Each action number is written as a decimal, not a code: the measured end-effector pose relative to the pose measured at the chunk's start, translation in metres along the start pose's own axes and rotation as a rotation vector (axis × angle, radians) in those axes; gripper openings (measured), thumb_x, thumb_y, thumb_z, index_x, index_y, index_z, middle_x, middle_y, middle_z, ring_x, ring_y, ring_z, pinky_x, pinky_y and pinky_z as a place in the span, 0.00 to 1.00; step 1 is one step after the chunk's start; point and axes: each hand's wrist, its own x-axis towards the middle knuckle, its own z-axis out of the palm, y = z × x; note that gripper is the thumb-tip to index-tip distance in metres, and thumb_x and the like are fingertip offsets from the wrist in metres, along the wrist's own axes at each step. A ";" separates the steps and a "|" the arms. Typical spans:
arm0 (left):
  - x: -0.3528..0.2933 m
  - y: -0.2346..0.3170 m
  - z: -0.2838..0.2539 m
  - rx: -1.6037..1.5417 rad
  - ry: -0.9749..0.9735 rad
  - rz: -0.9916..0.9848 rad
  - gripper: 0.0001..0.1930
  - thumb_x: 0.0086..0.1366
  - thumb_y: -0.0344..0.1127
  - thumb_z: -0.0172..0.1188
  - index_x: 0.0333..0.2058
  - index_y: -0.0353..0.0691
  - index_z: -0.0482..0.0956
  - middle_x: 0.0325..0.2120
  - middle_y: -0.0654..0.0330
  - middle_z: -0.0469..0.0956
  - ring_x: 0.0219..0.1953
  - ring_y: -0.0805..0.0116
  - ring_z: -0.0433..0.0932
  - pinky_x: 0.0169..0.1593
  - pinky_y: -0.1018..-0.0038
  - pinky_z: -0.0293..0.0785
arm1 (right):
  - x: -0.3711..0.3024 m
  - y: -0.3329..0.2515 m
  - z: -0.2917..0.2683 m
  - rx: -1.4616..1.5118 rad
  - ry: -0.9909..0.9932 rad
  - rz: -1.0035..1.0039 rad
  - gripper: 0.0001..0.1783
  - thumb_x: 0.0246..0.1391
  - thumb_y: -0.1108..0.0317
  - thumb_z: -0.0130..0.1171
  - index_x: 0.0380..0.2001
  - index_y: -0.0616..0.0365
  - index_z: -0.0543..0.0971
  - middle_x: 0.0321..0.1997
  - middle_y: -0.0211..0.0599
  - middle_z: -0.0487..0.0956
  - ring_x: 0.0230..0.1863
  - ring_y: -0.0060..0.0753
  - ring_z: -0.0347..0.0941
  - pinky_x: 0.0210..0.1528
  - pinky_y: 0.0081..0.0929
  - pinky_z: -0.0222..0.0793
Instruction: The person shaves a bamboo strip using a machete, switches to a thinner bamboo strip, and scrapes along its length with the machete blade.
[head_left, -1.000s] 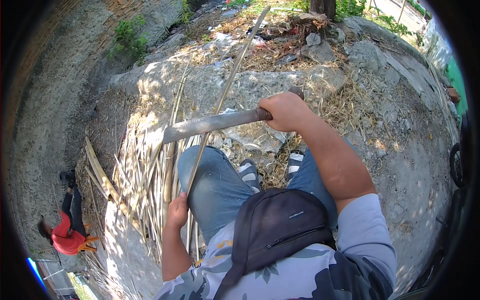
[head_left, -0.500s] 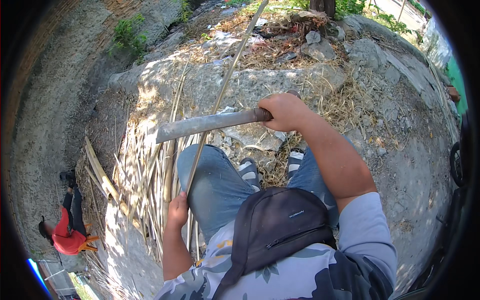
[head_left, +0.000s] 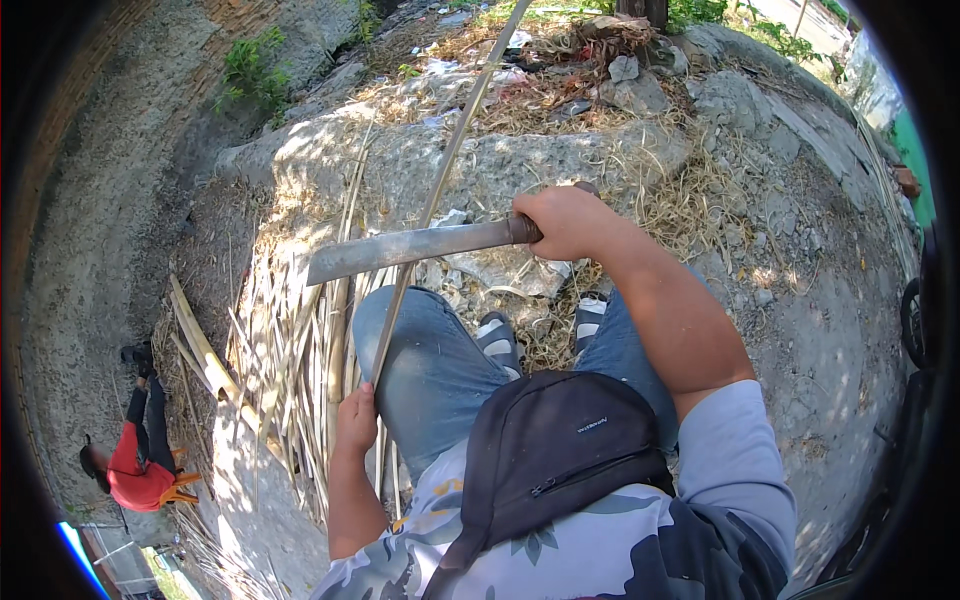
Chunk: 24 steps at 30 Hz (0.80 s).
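Observation:
My right hand (head_left: pixel 568 222) is wrapped round the dark handle of a machete (head_left: pixel 420 246), whose broad grey blade points left. Below it, my left hand (head_left: pixel 356 420) grips the lower end of a long bamboo strip (head_left: pixel 449 150). The strip slants up and away past my left knee, and the blade lies across it, seemingly against it. Both thumbs are partly in view; the right fingertips are hidden behind the handle. Split bamboo strips (head_left: pixel 300 360) lie in a loose pile to the left of my leg.
A thicker bamboo pole (head_left: pixel 215 370) lies beside the pile. Farther left, a person in a red top (head_left: pixel 140 470) sits on an orange stool. Pale shavings (head_left: pixel 690 210) cover the ground ahead, near rough stone. A black bag (head_left: pixel 570 440) rests on my lap.
The machete and my right hand have shifted very slightly left. My left hand still holds the bamboo strip in nearly the same place.

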 end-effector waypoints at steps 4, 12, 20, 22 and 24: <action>-0.001 0.000 0.001 0.003 0.017 0.019 0.33 0.78 0.59 0.43 0.26 0.33 0.74 0.18 0.66 0.68 0.24 0.73 0.65 0.29 0.71 0.61 | 0.000 0.004 0.004 0.043 0.047 -0.044 0.14 0.43 0.66 0.67 0.35 0.56 0.78 0.32 0.46 0.82 0.40 0.53 0.81 0.43 0.48 0.75; 0.003 -0.011 0.002 0.049 0.037 0.023 0.33 0.78 0.59 0.43 0.27 0.32 0.75 0.18 0.65 0.68 0.25 0.72 0.66 0.30 0.70 0.63 | -0.001 0.000 0.001 0.011 0.025 -0.065 0.13 0.46 0.61 0.69 0.33 0.55 0.79 0.30 0.45 0.82 0.38 0.53 0.81 0.41 0.47 0.75; 0.002 -0.009 0.002 0.047 0.044 -0.009 0.32 0.78 0.58 0.44 0.29 0.31 0.76 0.20 0.65 0.70 0.27 0.73 0.67 0.32 0.70 0.64 | 0.000 -0.006 -0.004 -0.009 -0.076 -0.023 0.13 0.46 0.61 0.66 0.36 0.52 0.81 0.34 0.45 0.84 0.41 0.53 0.82 0.46 0.49 0.76; 0.000 -0.003 0.004 0.029 0.056 -0.001 0.32 0.78 0.58 0.44 0.29 0.31 0.76 0.20 0.65 0.70 0.27 0.74 0.67 0.32 0.70 0.64 | 0.001 -0.007 -0.004 0.015 -0.100 0.002 0.14 0.46 0.61 0.66 0.37 0.52 0.80 0.34 0.45 0.84 0.42 0.53 0.82 0.46 0.49 0.76; -0.001 -0.002 0.005 0.010 0.068 0.010 0.32 0.78 0.58 0.44 0.29 0.31 0.76 0.20 0.66 0.70 0.27 0.74 0.67 0.32 0.71 0.64 | 0.001 -0.006 -0.004 0.016 -0.097 0.002 0.14 0.45 0.62 0.65 0.37 0.52 0.80 0.34 0.45 0.84 0.42 0.53 0.82 0.46 0.50 0.76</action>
